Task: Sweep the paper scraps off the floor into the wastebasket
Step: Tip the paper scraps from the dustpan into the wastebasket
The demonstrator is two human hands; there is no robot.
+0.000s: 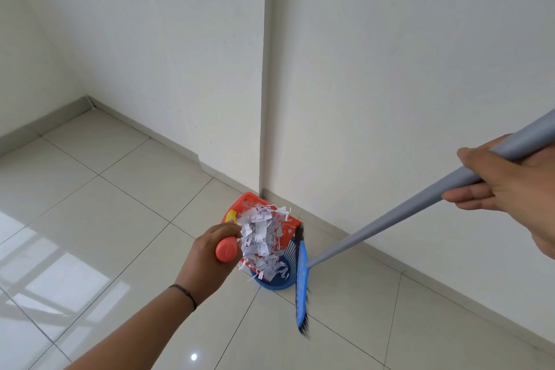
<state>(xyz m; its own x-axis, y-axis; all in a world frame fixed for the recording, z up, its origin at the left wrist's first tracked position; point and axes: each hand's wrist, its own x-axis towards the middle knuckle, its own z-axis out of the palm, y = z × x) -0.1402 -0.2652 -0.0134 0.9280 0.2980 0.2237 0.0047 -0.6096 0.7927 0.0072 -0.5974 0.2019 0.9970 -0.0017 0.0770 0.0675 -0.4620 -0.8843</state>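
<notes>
Now left hand (207, 255) tilts dustpan (255, 210) over wastebasket (277, 281) — right hand (516, 186) grips broom (390, 219).

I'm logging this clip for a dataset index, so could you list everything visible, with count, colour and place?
dustpan: one, orange, tilted over the wastebasket near the wall corner
paper scraps: a heap, too many to count, white with print, sliding from the dustpan toward the wastebasket
wastebasket: one, blue, on the floor below the dustpan
broom: one, blue head, dark bristles, grey handle, right of the wastebasket
floor: pale glossy tiles
walls: white, meeting at a corner
wristband: one, dark, on the left wrist
left hand: holds the dustpan's orange grip
right hand: holds the broom's grey handle
</notes>
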